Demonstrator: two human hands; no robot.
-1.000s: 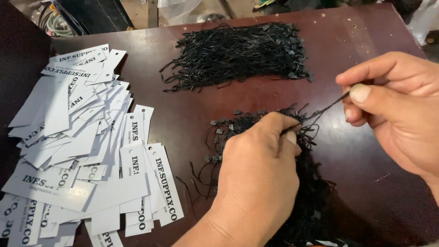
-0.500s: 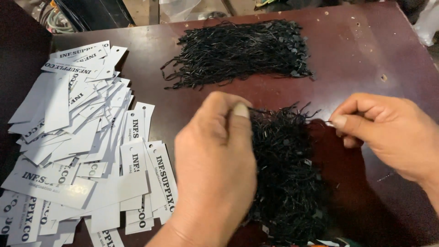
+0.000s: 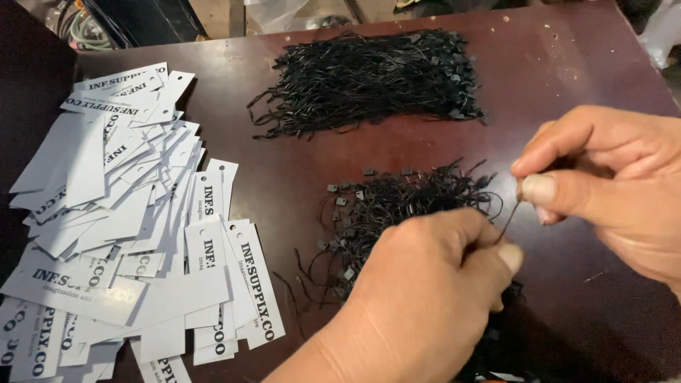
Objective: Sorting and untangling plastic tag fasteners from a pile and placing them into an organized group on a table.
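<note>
Hands meet over the near heap of black string loops on the dark desk. Head view: the left hand pinches closed on one thin black loop, pulling it up from the heap, and the right hand nips its upper end between thumb and forefinger. That looks like the separating step: one loop being teased free. Clearing it calls for a steady pull without dragging neighbours along. A tidier bundle of loops lies farther back; white card tags sprawl at the left, untouched.
</note>
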